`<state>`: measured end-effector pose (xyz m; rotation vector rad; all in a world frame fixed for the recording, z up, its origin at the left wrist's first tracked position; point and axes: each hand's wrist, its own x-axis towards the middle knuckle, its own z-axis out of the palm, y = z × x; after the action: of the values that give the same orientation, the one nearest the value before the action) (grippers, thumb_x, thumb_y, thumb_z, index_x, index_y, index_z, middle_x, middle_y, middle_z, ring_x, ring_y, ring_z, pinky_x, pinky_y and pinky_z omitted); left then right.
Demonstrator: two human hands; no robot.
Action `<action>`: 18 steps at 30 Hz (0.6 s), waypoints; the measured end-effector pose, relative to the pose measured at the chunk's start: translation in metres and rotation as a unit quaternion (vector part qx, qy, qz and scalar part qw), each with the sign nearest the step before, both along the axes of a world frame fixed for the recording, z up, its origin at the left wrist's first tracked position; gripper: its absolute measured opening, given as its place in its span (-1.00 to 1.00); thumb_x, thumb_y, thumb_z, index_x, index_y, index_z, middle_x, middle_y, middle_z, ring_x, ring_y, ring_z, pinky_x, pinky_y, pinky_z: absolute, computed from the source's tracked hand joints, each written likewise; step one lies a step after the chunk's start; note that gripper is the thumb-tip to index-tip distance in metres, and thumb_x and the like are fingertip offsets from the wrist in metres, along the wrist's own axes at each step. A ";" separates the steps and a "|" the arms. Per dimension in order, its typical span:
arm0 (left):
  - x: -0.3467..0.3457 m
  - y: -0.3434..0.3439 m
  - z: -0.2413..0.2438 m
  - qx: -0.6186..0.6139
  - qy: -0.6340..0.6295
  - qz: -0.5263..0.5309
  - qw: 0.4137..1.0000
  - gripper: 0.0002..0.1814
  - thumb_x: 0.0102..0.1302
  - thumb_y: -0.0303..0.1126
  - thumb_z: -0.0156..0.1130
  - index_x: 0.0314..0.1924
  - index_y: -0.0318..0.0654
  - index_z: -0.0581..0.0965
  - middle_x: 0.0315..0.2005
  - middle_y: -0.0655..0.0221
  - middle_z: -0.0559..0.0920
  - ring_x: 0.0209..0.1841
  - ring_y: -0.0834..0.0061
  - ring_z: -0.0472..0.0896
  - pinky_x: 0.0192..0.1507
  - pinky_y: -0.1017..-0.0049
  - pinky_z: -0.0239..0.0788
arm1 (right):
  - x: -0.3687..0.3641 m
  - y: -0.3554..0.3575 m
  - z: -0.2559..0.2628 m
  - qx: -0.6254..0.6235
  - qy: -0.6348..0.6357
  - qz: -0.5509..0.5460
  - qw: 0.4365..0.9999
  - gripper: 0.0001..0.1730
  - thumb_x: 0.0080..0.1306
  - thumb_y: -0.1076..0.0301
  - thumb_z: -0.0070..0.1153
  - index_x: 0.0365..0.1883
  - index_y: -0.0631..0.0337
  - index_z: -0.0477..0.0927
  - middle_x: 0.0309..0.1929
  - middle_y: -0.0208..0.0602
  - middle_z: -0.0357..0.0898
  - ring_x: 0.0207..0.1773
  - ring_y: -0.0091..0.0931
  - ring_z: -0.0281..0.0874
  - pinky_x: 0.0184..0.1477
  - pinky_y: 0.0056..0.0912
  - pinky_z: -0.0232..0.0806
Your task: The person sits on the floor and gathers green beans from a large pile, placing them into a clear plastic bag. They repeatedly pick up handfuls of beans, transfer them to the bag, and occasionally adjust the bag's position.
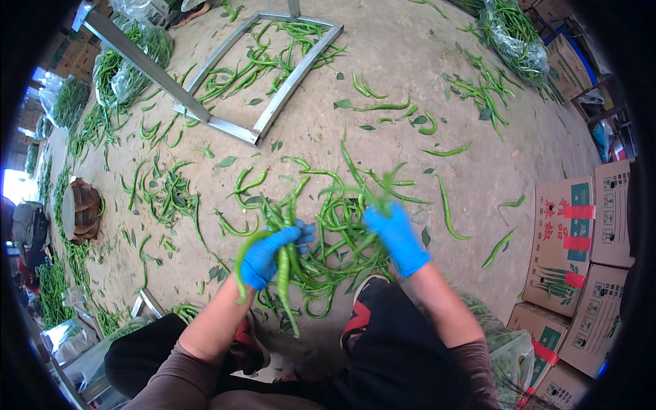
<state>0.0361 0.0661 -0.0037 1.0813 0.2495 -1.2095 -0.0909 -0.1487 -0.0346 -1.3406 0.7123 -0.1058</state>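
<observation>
Blue gloves cover both of my hands. My left hand (269, 253) grips a bunch of long green chili peppers (283, 277), some hanging down past the wrist and others sticking up beyond the fingers. To its right, my right hand (394, 236) is blurred by motion, its fingers around a few blurred green peppers (382, 197). Between and below the hands, a loose pile of green peppers (341, 225) with leaves lies on the concrete floor (476, 179), just ahead of my shoes (361, 307).
An upturned metal frame (292, 84) stands ahead over more peppers. Small pepper heaps (171, 195) lie to the left. Plastic bags of peppers (512, 46) sit at far right and far left. Taped cardboard boxes (556, 241) are stacked at right. A round stool (82, 210) is at left.
</observation>
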 end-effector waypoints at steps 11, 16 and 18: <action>-0.040 -0.014 -0.016 0.041 -0.038 0.060 0.997 -0.74 0.15 -0.40 0.14 -0.15 -0.32 0.45 -0.38 0.29 0.57 -0.35 0.43 0.56 -0.32 0.48 0.44 | 0.000 0.086 0.007 -0.295 -0.103 0.261 0.913 -0.45 0.13 0.31 -0.04 0.09 0.33 0.24 -0.07 0.14 0.36 0.00 -0.12 0.35 0.00 -0.24 0.24; -0.024 -0.005 -0.018 0.074 -0.110 0.079 0.988 -0.80 0.18 -0.39 0.10 -0.22 -0.34 0.47 -0.42 0.26 0.58 -0.39 0.41 0.57 -0.37 0.44 0.46 | 0.021 0.039 -0.019 -0.208 -0.032 0.051 0.976 -0.76 0.24 0.23 -0.06 -0.27 0.19 0.51 -0.41 -0.22 0.53 -0.35 -0.39 0.51 -0.27 -0.37 0.34; -0.020 -0.005 -0.008 0.078 -0.104 0.094 0.987 -0.80 0.18 -0.38 0.10 -0.23 -0.34 0.48 -0.41 0.26 0.58 -0.36 0.42 0.56 -0.32 0.45 0.44 | 0.016 -0.007 -0.058 -0.260 0.068 -0.070 0.961 -0.75 0.21 0.19 0.00 -0.31 0.20 0.51 -0.43 -0.25 0.52 -0.38 -0.39 0.49 -0.28 -0.33 0.33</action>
<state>0.0157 0.0614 -0.0113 1.2816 0.2814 -0.9132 -0.0749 -0.1555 -0.0928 -1.8100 0.9357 -0.3355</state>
